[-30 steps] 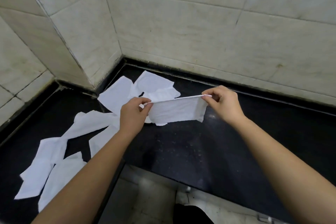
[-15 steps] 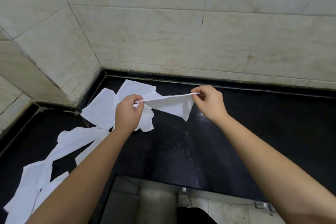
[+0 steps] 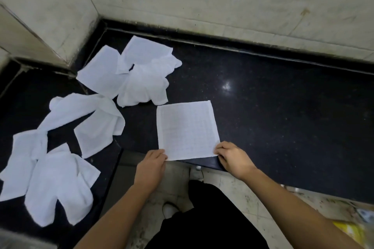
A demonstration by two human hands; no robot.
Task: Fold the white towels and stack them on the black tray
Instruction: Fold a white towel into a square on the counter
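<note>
Head view: left hand [image 3: 151, 164] and right hand [image 3: 232, 157] pinch the flat white towel's [image 3: 187, 128] near corners on the black counter [image 3: 283, 117]; crumpled towels [image 3: 141, 79] lie left of it.

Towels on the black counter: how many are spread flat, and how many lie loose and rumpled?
flat towel: 1
loose towels: about 6; they overlap, so the count is not exact
Total: about 7

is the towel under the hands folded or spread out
Spread out: the white towel lies flat on the black counter, left hand and right hand pinching its near corners.
</note>
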